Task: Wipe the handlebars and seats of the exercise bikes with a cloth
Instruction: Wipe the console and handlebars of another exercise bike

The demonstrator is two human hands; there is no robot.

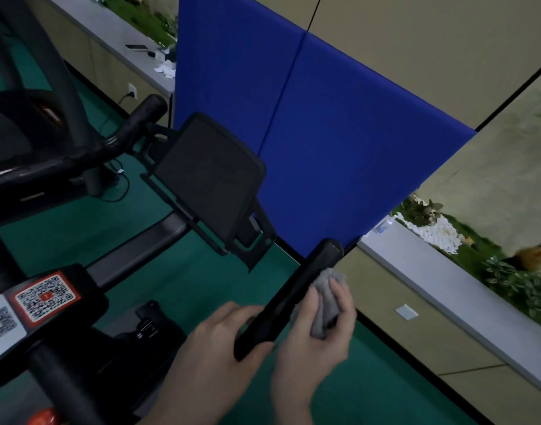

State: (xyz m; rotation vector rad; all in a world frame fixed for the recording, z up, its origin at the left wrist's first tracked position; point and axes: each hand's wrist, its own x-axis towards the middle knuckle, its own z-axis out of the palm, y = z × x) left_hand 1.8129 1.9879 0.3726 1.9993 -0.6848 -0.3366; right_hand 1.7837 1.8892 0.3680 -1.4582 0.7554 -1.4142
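- The right hand (pixel 321 329) sits low in the near centre. Its fingers curl round a crumpled grey cloth (pixel 329 297) and press it against the right side of the near black handlebar grip (pixel 293 299).
- The cloth bunches between the palm and the bar, and a fold of it sticks out past the fingertips toward the far end of the grip.
- The left hand (pixel 220 332) grips the near end of the same bar from the left. Its fingers are wrapped over the top and its thumb is tucked under the bar's near tip.
- This grip runs diagonally from the near centre, between the two hands, up and away to the right. It ends in a blunt cap in front of the partition's lower edge.
- The black exercise bike frame (pixel 33 179) fills the left side, and its far black handlebar grip (pixel 146 108) points away at upper left.
- Between the two grips stands a flat black rectangular console panel (pixel 208 176), tilted on its bracket.
- On the near left of the frame is a square QR-code sticker with an orange border (pixel 45 297), with a paler one just to its left at the edge of view.
- Behind the bike stands a blue fabric partition panel (pixel 324 133), and dark green carpet (pixel 186 271) covers the floor.
- A pale grey ledge (pixel 447 271) runs along the right wall, with green plants (pixel 526 286) and white pebbles (pixel 437 233) behind it.
- A second ledge at far left carries a flat white phone-like object (pixel 136 47) and some small white items that are too blurred to identify.
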